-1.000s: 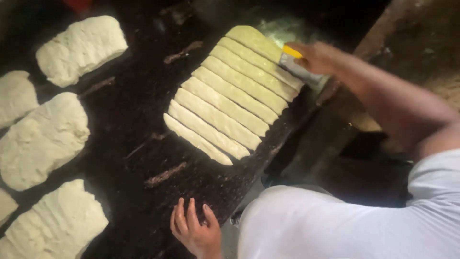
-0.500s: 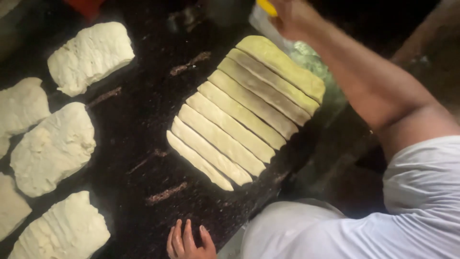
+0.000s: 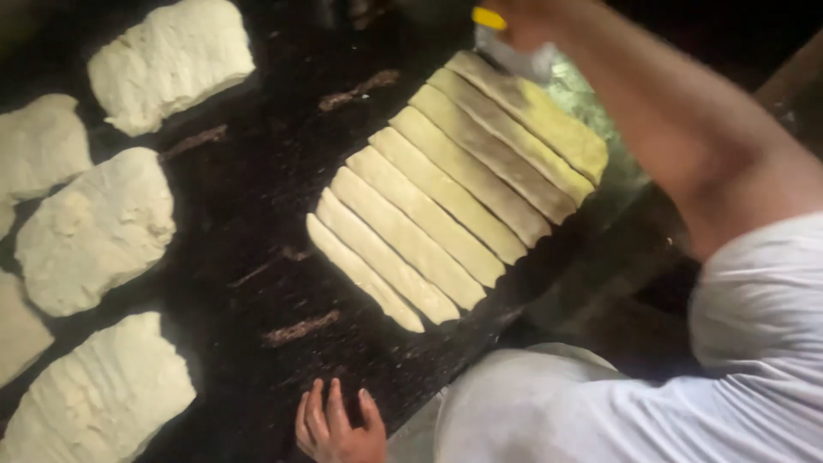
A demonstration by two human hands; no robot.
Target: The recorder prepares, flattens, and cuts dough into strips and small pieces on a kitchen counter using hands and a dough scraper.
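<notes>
Pale dough strips (image 3: 454, 184) lie side by side on the dark tabletop (image 3: 257, 197), long axes running lower left to upper right. Right hand (image 3: 523, 17), grip closed on a yellow-handled scraper (image 3: 506, 47), sits at their far end. Left hand (image 3: 339, 429) rests flat, fingers spread, at the near edge. Thick dough slabs (image 3: 99, 227) lie well apart to the left.

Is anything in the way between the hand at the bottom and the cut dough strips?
Nothing visible. The left hand rests flat on the dark table, and only bare tabletop with a small dough scrap lies between it and the dough strips. The right hand holds a scraper at the strips' far end.
</notes>
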